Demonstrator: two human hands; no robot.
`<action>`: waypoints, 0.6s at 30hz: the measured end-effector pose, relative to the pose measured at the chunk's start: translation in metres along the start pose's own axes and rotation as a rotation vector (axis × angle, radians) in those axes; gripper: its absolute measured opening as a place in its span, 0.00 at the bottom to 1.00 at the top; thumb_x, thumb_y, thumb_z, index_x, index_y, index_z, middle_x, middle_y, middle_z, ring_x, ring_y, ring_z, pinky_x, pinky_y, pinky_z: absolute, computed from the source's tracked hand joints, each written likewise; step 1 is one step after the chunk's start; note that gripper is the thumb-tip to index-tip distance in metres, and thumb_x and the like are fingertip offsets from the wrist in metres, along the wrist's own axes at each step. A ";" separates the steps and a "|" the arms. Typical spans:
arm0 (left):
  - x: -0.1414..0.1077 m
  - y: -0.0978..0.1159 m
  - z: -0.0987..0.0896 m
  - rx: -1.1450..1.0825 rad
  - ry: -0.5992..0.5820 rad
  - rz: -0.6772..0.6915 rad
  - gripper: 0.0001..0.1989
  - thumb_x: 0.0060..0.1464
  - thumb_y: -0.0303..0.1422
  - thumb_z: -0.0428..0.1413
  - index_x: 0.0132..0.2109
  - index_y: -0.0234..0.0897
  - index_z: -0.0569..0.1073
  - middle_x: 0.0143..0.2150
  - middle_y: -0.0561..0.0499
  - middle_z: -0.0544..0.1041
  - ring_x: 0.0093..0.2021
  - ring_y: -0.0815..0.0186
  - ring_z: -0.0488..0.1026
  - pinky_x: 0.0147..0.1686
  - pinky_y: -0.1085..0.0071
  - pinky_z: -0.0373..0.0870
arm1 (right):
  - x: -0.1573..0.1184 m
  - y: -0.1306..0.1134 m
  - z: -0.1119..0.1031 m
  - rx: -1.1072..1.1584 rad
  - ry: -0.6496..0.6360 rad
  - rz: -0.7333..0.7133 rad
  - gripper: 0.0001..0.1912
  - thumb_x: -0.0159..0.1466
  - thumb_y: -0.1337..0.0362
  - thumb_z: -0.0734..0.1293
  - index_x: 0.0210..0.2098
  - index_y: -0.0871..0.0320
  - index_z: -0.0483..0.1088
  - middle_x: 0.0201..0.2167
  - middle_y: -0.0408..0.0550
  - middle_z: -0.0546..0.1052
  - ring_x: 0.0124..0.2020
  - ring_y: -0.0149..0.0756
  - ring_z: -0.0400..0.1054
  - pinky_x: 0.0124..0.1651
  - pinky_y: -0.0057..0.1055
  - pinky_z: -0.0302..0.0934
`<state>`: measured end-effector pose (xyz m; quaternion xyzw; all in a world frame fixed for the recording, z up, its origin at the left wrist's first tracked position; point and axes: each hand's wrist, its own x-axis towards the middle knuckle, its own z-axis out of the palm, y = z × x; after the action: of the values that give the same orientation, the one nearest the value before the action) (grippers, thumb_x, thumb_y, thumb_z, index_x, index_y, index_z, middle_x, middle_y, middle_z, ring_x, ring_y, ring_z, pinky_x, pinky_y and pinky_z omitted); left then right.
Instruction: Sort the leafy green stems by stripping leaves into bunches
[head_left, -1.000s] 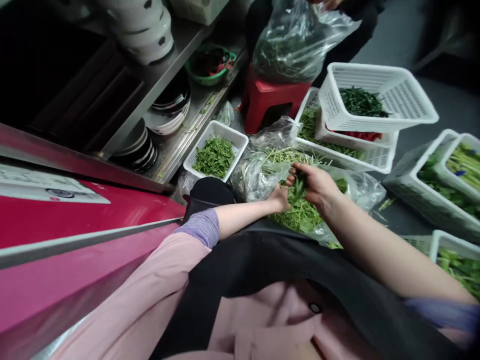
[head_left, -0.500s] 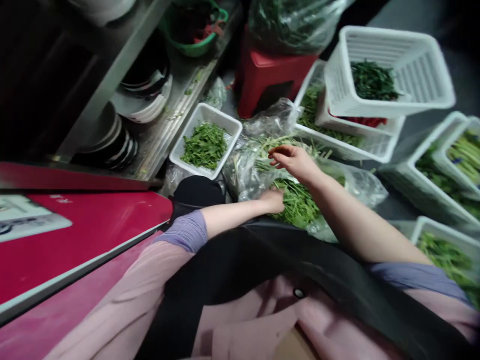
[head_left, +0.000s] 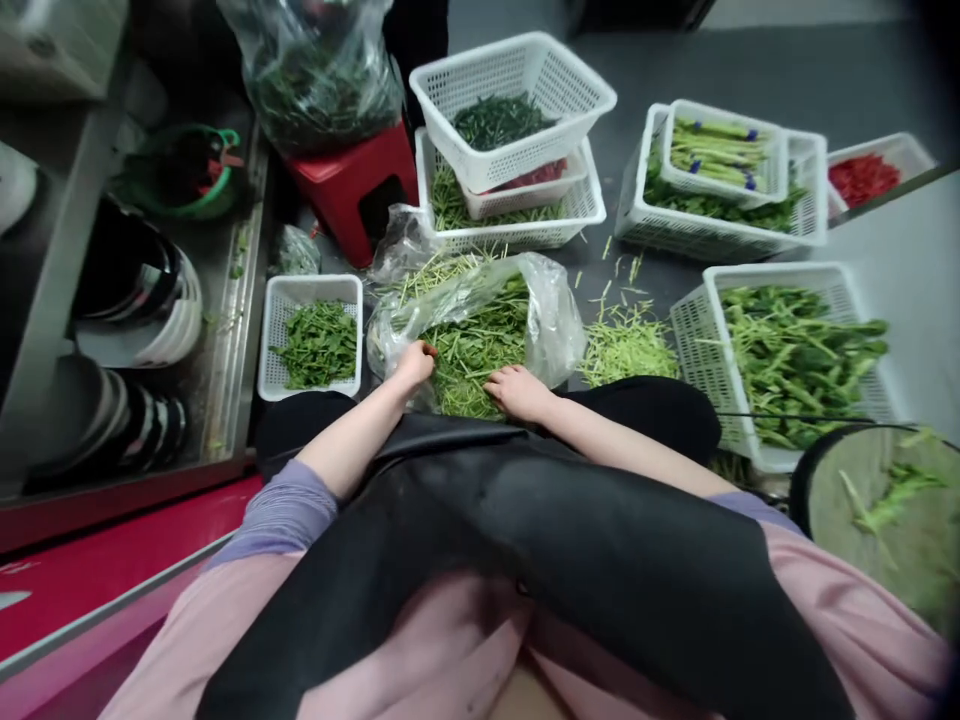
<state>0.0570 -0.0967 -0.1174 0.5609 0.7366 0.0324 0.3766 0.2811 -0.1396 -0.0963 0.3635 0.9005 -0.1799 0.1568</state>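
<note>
A clear plastic bag (head_left: pixel 553 325) lies between my knees with its mouth gaping, full of cut leafy green stems (head_left: pixel 480 345). My left hand (head_left: pixel 412 368) is at the bag's left edge, fingers curled closed on the plastic; the exact grip is partly hidden. On the right side of the greens rests my right hand (head_left: pixel 519 392), its fingers stretched over the stems and slightly bent. Left of the bag stands a small white basket (head_left: pixel 271 340) holding leafy greens (head_left: pixel 319 345).
A pile of pale green strips (head_left: pixel 628 348) lies on the floor. White baskets (head_left: pixel 694 320) of vegetables stand to the right and back, near a round chopping block (head_left: pixel 840 500). A red stool (head_left: pixel 352 195) bears another bag. Shelves with stacked bowls (head_left: pixel 142 340) are at left.
The view has swung to the right. My right hand has come down from above the bag onto the greens. My left hand has moved from the greens to the bag's left edge, and the bag gapes wider.
</note>
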 end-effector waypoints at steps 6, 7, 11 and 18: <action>0.007 0.016 0.002 0.234 -0.054 0.200 0.16 0.53 0.22 0.51 0.47 0.28 0.77 0.50 0.35 0.78 0.51 0.57 0.74 0.53 0.67 0.66 | 0.015 0.005 -0.027 0.114 0.360 0.129 0.33 0.61 0.71 0.60 0.66 0.65 0.54 0.66 0.63 0.57 0.61 0.49 0.56 0.58 0.42 0.56; 0.003 0.016 0.005 0.251 -0.071 0.211 0.16 0.52 0.21 0.52 0.47 0.28 0.77 0.51 0.34 0.77 0.51 0.56 0.74 0.54 0.66 0.66 | 0.022 0.004 -0.029 0.113 0.372 0.093 0.37 0.60 0.70 0.62 0.68 0.64 0.50 0.69 0.62 0.52 0.64 0.51 0.53 0.60 0.43 0.54; -0.011 0.009 0.011 0.311 -0.182 0.314 0.20 0.51 0.21 0.52 0.51 0.34 0.76 0.55 0.40 0.75 0.53 0.60 0.73 0.55 0.71 0.65 | 0.047 -0.003 -0.019 0.063 0.143 -0.074 0.46 0.58 0.58 0.69 0.70 0.62 0.45 0.69 0.63 0.53 0.65 0.54 0.51 0.62 0.49 0.50; 0.001 -0.017 -0.019 0.505 -0.153 0.269 0.23 0.57 0.22 0.46 0.59 0.33 0.68 0.57 0.37 0.72 0.55 0.57 0.72 0.54 0.66 0.67 | 0.040 0.000 0.005 -0.116 0.027 -0.100 0.20 0.66 0.67 0.58 0.57 0.58 0.67 0.55 0.59 0.70 0.54 0.47 0.62 0.51 0.43 0.57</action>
<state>0.0316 -0.0951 -0.1126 0.7304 0.6097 -0.1447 0.2717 0.2542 -0.1176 -0.1171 0.3106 0.9285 -0.1302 0.1564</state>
